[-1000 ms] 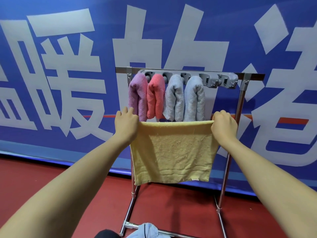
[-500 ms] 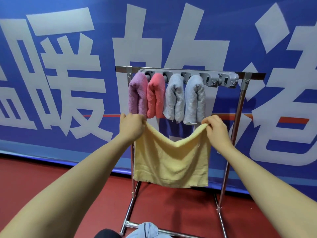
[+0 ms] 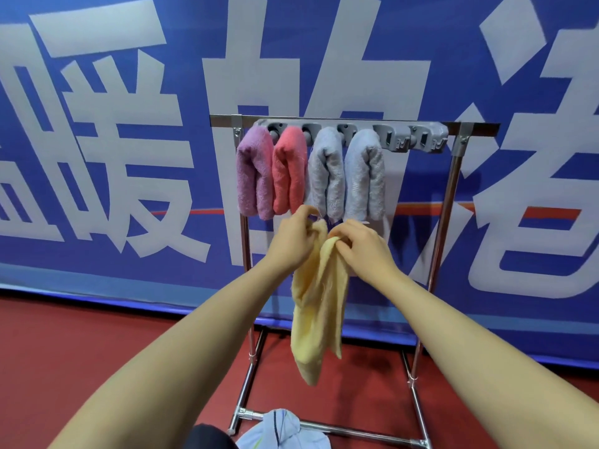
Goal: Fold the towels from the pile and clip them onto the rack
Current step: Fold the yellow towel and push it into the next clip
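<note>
Near the middle of the frame the left hand and the right hand meet, almost touching. Each has its fingers curled round the top edge of the yellow towel, pinching the cloth between fingertips and thumb. The towel hangs straight down from the two hands in a narrow, bunched fold, its lower end loose above the floor in the lower middle of the frame. Both forearms run in from the bottom corners.

Just above the hands, in the upper middle of the frame, hang four folded towels in a row: a purple towel, a pink towel, a grey towel and a pale blue towel. Each is held by the grey clip bar, which is fixed along the top rail of the metal rack. The right end of the bar carries no towel. The hands sit just below the grey and pale blue towels, in front of the rack.

The rack stands on a dark red floor. At the bottom middle, by the rack's lower rail, lies a light cloth pile, partly cut off by the frame edge. Behind everything a blue banner with large white characters fills the wall.
</note>
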`<state>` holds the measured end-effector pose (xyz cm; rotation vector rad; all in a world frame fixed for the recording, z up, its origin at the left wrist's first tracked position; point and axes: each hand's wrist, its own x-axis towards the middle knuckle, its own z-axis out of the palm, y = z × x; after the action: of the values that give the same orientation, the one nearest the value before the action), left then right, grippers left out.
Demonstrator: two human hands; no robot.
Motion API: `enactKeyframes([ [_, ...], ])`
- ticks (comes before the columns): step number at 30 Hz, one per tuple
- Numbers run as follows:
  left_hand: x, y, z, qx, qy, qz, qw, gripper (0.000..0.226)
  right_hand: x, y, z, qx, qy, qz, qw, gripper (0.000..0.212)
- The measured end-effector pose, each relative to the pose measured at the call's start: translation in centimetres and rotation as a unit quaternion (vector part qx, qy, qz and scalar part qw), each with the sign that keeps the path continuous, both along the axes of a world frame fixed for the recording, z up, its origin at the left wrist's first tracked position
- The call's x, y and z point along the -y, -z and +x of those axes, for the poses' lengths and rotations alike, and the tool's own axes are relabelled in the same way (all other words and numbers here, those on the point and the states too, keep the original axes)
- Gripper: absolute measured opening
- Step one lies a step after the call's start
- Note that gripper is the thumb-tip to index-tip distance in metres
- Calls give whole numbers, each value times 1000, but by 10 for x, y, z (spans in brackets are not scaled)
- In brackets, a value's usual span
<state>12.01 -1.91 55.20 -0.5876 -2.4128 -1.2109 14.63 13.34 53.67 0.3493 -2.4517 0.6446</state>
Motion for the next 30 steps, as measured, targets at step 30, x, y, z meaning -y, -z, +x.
enactKeyframes([
  [30,10,38,-2,-71,102,-199,972,33,-10,-16,-4,-71,12,-155,985,14],
])
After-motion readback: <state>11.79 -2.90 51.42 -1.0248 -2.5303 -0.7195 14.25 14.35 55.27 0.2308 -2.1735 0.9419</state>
